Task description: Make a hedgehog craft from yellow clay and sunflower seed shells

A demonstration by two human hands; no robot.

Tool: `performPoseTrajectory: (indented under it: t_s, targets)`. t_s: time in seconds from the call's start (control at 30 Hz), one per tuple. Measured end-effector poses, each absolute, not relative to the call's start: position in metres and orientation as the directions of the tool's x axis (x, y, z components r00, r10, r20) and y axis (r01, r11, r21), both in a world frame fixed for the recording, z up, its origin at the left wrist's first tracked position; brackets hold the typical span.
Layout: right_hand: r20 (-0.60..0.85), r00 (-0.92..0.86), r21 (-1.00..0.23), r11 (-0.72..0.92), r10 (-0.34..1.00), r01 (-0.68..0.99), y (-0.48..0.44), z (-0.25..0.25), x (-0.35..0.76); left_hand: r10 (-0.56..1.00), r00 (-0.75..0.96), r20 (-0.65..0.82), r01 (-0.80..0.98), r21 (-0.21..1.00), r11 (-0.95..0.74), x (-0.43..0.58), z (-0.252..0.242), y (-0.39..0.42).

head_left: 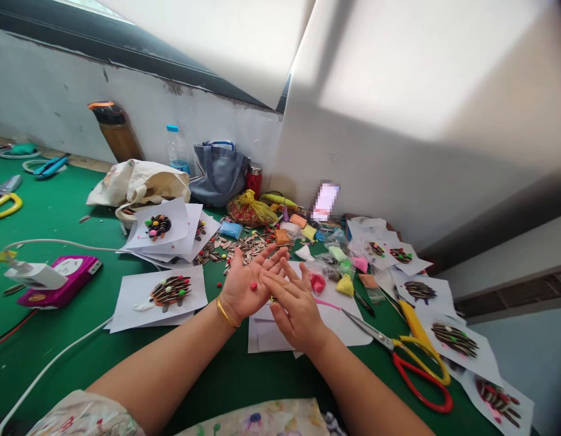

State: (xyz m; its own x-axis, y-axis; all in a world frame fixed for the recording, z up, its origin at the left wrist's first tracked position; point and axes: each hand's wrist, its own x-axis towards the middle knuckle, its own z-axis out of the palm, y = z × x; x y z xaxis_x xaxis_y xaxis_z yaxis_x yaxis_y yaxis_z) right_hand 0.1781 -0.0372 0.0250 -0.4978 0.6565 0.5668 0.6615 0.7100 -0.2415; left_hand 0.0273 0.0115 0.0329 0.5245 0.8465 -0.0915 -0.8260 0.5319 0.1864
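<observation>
My left hand (246,287) is turned palm up with its fingers stretched out, and a small red clay ball (253,286) rests on the palm. Flat fingers of my right hand (296,306) touch the left palm just beside the ball. Under the hands lie white paper sheets (271,336), one with a pink clay strip (328,304). Lumps of pink-red clay (317,283) and yellow clay (345,285) sit just beyond my right hand. A pile of sunflower seeds (244,248) spreads behind my left hand.
Scissors (398,351) with red and yellow handles lie at the right. Sunflower-seed hedgehog pictures (171,293) rest on both sides. A purple power strip (65,281) with a white cable is at the left. Bags (221,172), bottles and a phone (325,201) stand along the wall.
</observation>
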Motion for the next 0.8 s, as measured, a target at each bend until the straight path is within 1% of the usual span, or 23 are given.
performPoseTrajectory:
  t_s: [0.13, 0.27, 0.33, 0.4, 0.5, 0.63, 0.73, 0.8]
  targets:
    - [0.540, -0.536, -0.167, 0.706, 0.649, 0.688, -0.037, 0.019, 0.174, 0.830, 0.545, -0.122, -0.802, 0.215, 0.558, 0.028, 0.030, 0.011]
    - [0.513, -0.624, -0.111, 0.766, 0.589, 0.633, -0.042, 0.016, 0.165, 0.862, 0.479, -0.165, -0.837, 0.210, 0.506, 0.029, 0.027, 0.015]
    - [0.517, -0.632, -0.109, 0.777, 0.577, 0.620, -0.042, 0.015, 0.164, 0.866, 0.463, -0.188, -0.842, 0.212, 0.496, 0.029, 0.026, 0.016]
    - [0.532, -0.605, -0.112, 0.757, 0.592, 0.643, -0.041, 0.015, 0.166, 0.860, 0.467, -0.208, -0.833, 0.223, 0.506, 0.028, 0.026, 0.017]
    - [0.544, -0.562, -0.126, 0.723, 0.623, 0.679, -0.039, 0.018, 0.170, 0.866, 0.461, -0.192, -0.838, 0.226, 0.497, 0.027, 0.026, 0.017]
    - [0.522, -0.615, -0.123, 0.766, 0.590, 0.630, -0.039, 0.021, 0.171, 0.875, 0.445, -0.190, -0.843, 0.240, 0.481, 0.028, 0.025, 0.017]
    - [0.542, -0.569, -0.128, 0.729, 0.619, 0.672, -0.039, 0.021, 0.169, 0.855, 0.476, -0.208, -0.819, 0.250, 0.517, 0.029, 0.025, 0.017]
    - [0.557, -0.556, -0.137, 0.729, 0.617, 0.671, -0.039, 0.021, 0.169, 0.862, 0.466, -0.198, -0.827, 0.248, 0.504, 0.029, 0.025, 0.017]
